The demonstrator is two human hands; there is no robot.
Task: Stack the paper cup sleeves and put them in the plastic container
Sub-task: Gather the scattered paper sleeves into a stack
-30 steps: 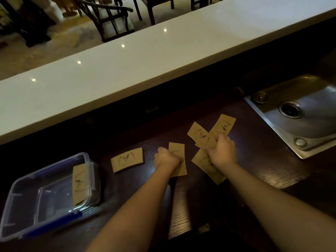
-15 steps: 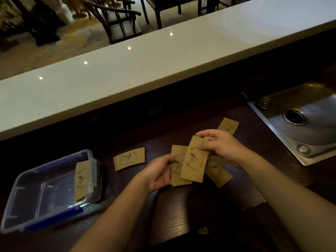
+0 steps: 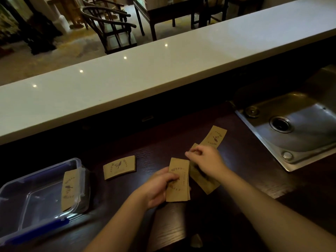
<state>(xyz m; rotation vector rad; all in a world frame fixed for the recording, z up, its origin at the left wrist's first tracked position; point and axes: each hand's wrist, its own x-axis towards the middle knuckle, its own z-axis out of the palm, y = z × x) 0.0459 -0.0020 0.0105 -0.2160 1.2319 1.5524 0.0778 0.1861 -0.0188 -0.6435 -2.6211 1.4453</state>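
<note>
Gripping a small stack of sleeves [image 3: 178,180], the left hand [image 3: 157,187] has thumb on top and fingers closed beneath. Right of the stack, the right hand [image 3: 206,161] pinches another sleeve [image 3: 194,147] between curled fingertips. Left of the stack lie a loose sleeve [image 3: 119,166] and the plastic container [image 3: 21,231].

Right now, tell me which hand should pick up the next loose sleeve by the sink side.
Right. The right hand already hovers over the loose sleeves, its fingers pinching at one, while the left hand is busy holding the stack.
</note>
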